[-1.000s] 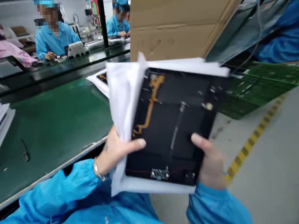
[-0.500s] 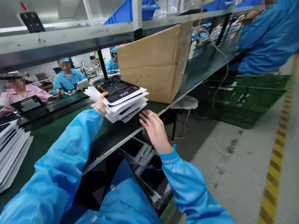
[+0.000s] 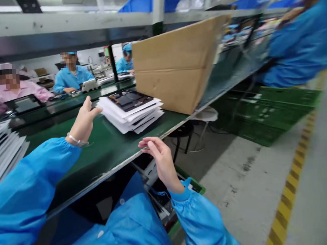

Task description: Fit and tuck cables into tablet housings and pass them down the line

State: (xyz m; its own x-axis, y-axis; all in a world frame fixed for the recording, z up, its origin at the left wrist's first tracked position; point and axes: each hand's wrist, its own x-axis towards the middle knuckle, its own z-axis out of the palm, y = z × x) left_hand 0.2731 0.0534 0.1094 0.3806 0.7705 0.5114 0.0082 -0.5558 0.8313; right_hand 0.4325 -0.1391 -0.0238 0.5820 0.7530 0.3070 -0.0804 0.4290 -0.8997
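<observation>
A stack of white sheets (image 3: 119, 119), layered with dark panels, lies on the green bench top (image 3: 104, 150). Its uppermost piece is a black panel (image 3: 131, 99) with small parts on it. Left of the stack, my left hand (image 3: 83, 122) is raised over the bench, apart from the pile, thumb and fingers spread and holding nothing. My right hand (image 3: 161, 157) hovers by the bench's front edge, fingers stretched out and no object visible in it. A second stack of sheets (image 3: 7, 154) leans at the far left.
A cardboard sheet (image 3: 171, 66) stands upright behind the stack. An overhead shelf (image 3: 71, 24) crosses above. Co-workers sit across the bench and at right. A stool (image 3: 206, 115) and green crates (image 3: 274, 130) are beyond the bench edge; more panels lie below it.
My left hand has let go of the stack's left side and moved left. My right hand has drawn back toward me, away from the stack. The view has shifted slightly.
</observation>
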